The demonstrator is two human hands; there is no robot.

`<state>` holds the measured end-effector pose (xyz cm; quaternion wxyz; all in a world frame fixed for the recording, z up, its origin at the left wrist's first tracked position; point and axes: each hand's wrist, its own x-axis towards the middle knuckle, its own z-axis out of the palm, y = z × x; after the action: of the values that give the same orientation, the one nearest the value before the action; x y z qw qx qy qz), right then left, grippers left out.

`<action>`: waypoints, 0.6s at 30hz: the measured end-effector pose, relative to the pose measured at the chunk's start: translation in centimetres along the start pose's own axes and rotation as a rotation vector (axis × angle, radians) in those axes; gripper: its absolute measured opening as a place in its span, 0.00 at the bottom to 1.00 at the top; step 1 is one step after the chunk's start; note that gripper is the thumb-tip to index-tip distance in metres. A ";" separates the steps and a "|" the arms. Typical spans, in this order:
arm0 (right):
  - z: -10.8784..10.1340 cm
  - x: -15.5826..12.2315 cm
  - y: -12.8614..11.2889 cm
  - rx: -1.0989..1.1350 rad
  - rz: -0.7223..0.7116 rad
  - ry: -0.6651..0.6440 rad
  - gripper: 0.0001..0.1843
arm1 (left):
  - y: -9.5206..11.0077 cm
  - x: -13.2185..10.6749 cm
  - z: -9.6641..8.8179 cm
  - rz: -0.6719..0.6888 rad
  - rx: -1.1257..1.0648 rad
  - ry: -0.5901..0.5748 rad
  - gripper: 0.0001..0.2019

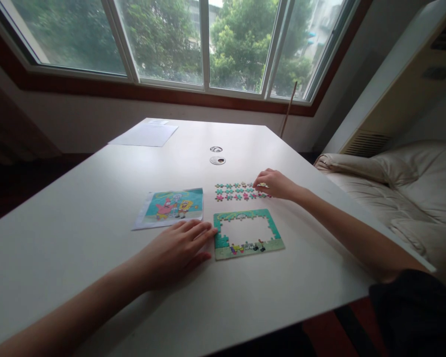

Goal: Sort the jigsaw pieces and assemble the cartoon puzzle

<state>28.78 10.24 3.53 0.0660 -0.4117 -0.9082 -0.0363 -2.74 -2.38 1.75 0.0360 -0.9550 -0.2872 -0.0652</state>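
A jigsaw frame (pixel 247 237) lies on the white table (pixel 96 208), its border pieces joined and its middle empty. My left hand (pixel 178 250) rests flat beside its left edge, fingers stretched, fingertips touching the frame. Several loose puzzle pieces (pixel 236 192) lie in rows just beyond the frame. My right hand (pixel 273 183) is at the right end of those rows, fingers curled in a pinch on a puzzle piece (pixel 262 185). A cartoon reference picture (pixel 171 207) lies left of the frame.
A sheet of paper (pixel 144 134) lies at the table's far left. Two round cable grommets (pixel 217 154) sit mid-table. A bed with a pale duvet (pixel 405 183) stands right of the table. A window (pixel 193 44) runs along the far wall.
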 end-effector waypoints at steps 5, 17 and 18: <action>-0.2 1.9 -0.1 -0.003 -0.015 -0.077 0.07 | 0.0 0.0 -0.1 0.002 -0.007 0.009 0.19; 0.7 2.2 1.0 0.158 0.039 -0.130 0.09 | 0.1 0.0 -0.1 0.006 -0.004 0.013 0.19; 0.7 2.1 1.0 0.172 0.040 -0.126 0.09 | 0.1 0.0 -0.1 0.004 -0.005 0.007 0.19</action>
<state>28.09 12.60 3.18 0.0445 -0.4242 -0.9018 0.0693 -2.65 -2.48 1.88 0.0350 -0.9554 -0.2849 -0.0693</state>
